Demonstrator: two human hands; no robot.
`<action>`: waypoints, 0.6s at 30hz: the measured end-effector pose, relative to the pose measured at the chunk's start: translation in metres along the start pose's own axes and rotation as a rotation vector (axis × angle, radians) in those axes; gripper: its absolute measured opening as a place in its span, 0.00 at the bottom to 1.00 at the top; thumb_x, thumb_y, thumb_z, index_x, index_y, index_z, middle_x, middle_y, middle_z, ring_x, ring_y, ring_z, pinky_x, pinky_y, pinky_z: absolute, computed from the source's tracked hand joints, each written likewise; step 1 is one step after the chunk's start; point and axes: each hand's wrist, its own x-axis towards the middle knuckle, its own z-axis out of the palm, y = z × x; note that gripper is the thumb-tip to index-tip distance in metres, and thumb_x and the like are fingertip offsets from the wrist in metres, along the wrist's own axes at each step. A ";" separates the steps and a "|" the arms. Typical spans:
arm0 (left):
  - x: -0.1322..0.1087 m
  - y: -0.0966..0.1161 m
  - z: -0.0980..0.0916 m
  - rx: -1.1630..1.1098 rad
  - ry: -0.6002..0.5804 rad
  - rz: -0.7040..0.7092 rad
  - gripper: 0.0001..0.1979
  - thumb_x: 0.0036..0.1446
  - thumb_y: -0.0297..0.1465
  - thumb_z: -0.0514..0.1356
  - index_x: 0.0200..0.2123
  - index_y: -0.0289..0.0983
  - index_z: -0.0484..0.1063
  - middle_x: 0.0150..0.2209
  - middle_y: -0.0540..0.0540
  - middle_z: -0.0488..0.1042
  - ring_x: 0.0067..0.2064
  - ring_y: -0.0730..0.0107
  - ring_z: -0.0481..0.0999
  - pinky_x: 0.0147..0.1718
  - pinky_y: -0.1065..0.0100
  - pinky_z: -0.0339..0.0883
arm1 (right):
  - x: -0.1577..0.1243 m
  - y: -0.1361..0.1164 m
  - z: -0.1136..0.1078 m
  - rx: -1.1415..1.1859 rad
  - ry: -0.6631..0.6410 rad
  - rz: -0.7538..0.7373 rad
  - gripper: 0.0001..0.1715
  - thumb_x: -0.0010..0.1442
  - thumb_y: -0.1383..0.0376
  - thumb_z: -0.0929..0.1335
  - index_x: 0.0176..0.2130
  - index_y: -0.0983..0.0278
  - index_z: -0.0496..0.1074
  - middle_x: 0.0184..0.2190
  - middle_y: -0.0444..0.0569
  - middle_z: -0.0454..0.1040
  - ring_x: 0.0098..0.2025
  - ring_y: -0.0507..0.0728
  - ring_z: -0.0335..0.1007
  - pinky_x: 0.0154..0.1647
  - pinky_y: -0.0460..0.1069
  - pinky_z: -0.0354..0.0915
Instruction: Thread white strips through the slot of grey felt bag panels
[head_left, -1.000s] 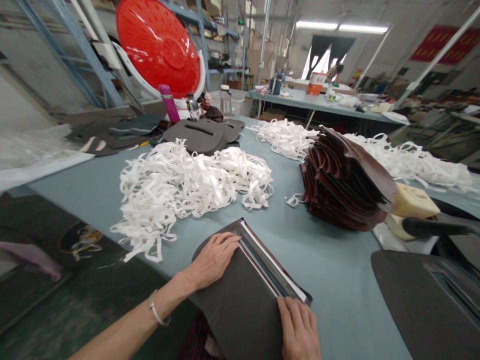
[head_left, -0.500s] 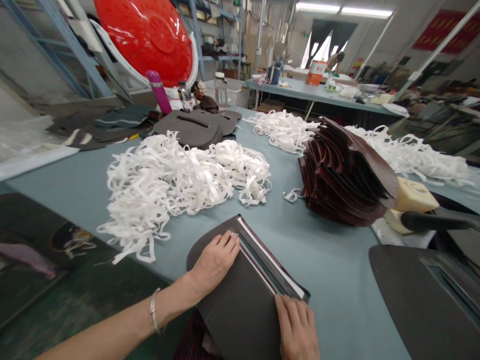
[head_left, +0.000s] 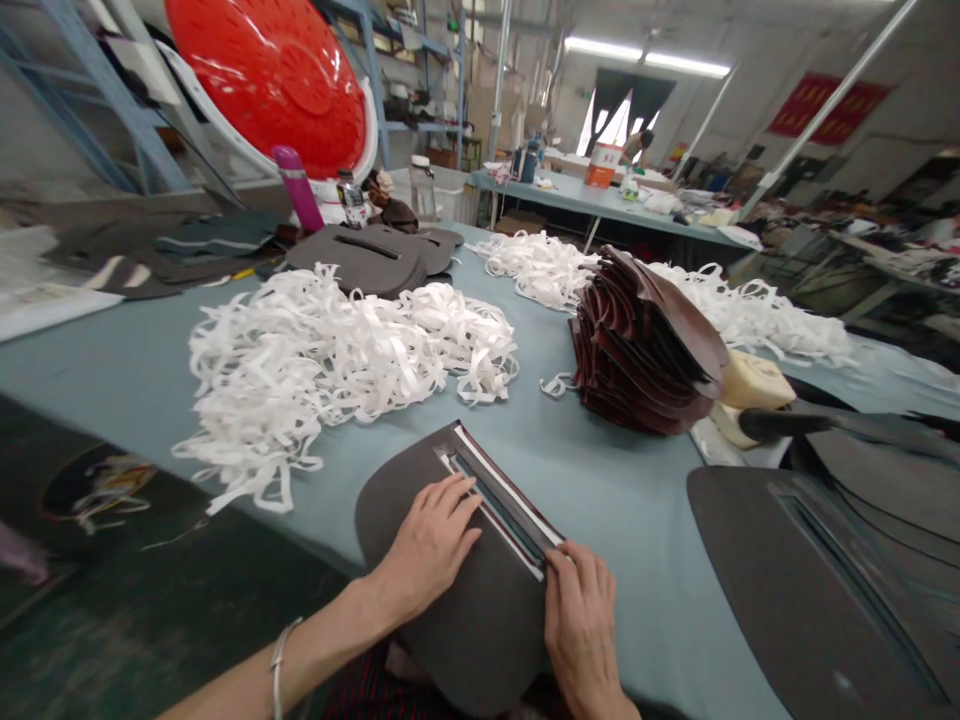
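A dark grey, round-ended panel (head_left: 480, 625) lies at the table's front edge, its near end hanging over my lap. A long slot (head_left: 495, 505) runs through it, bordered by white strips with thin dark red edging. My left hand (head_left: 431, 535) rests on the panel with fingers stretched along the slot's near edge, thumb apart. At the slot's right end, my right hand (head_left: 581, 610) has its fingers bent over the panel's edge; the underside of that grip is hidden. A heap of white tape strips (head_left: 352, 350) lies just beyond the panel.
Dark red-brown leather pieces (head_left: 637, 345) are stacked at the right, beside a yellowish block (head_left: 757, 380). Another slotted grey panel (head_left: 780, 570) lies at the far right. Grey pieces (head_left: 375, 255), a purple bottle (head_left: 298, 190) and a red basin (head_left: 277, 80) stand behind.
My left hand has slid back from the slot's far left corner, uncovering that end. My right hand has shifted slightly up at the right end. The whole view has turned a little right.
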 end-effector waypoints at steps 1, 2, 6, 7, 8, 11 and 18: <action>0.005 0.008 0.002 -0.026 0.002 0.018 0.18 0.62 0.29 0.52 0.55 0.37 0.64 0.58 0.41 0.64 0.62 0.59 0.59 0.59 0.55 0.56 | 0.005 0.003 0.001 -0.027 0.009 0.030 0.14 0.64 0.73 0.58 0.46 0.67 0.68 0.44 0.56 0.68 0.45 0.60 0.61 0.46 0.57 0.60; 0.012 0.017 0.005 -0.041 -0.002 0.040 0.19 0.62 0.27 0.51 0.56 0.37 0.63 0.58 0.41 0.65 0.61 0.60 0.59 0.59 0.55 0.56 | 0.010 0.004 0.003 -0.055 0.008 0.049 0.15 0.63 0.73 0.58 0.48 0.67 0.67 0.44 0.57 0.68 0.46 0.60 0.62 0.46 0.57 0.60; 0.031 0.044 0.027 0.022 -0.090 0.157 0.22 0.59 0.21 0.50 0.57 0.36 0.62 0.56 0.40 0.67 0.59 0.61 0.64 0.57 0.56 0.58 | 0.030 0.003 0.014 -0.130 -0.082 -0.014 0.19 0.60 0.77 0.57 0.47 0.68 0.69 0.39 0.55 0.70 0.41 0.59 0.63 0.40 0.54 0.63; 0.032 0.049 0.033 0.071 -0.109 0.168 0.22 0.59 0.21 0.50 0.56 0.35 0.63 0.56 0.39 0.68 0.58 0.60 0.65 0.56 0.55 0.59 | 0.033 0.001 0.015 -0.152 -0.104 -0.045 0.19 0.60 0.78 0.57 0.46 0.69 0.69 0.38 0.54 0.70 0.39 0.59 0.63 0.38 0.53 0.63; 0.032 0.053 0.039 0.123 -0.117 0.170 0.21 0.59 0.21 0.49 0.56 0.34 0.64 0.56 0.38 0.68 0.58 0.58 0.66 0.56 0.54 0.60 | 0.033 -0.001 0.016 -0.179 -0.114 -0.073 0.19 0.59 0.78 0.57 0.45 0.69 0.70 0.37 0.54 0.70 0.38 0.59 0.62 0.37 0.53 0.63; 0.030 0.059 0.047 0.216 -0.110 0.174 0.21 0.60 0.21 0.48 0.56 0.32 0.64 0.57 0.36 0.67 0.58 0.56 0.65 0.55 0.53 0.60 | 0.028 -0.004 0.013 -0.267 -0.096 -0.133 0.19 0.59 0.79 0.57 0.45 0.70 0.69 0.37 0.56 0.70 0.39 0.60 0.62 0.38 0.54 0.63; 0.031 0.065 0.035 0.128 -0.115 0.129 0.20 0.63 0.29 0.49 0.57 0.30 0.63 0.57 0.34 0.67 0.59 0.54 0.63 0.56 0.53 0.57 | 0.021 0.000 0.001 -0.344 -0.052 -0.158 0.16 0.59 0.79 0.57 0.39 0.67 0.69 0.31 0.54 0.69 0.34 0.60 0.62 0.34 0.54 0.59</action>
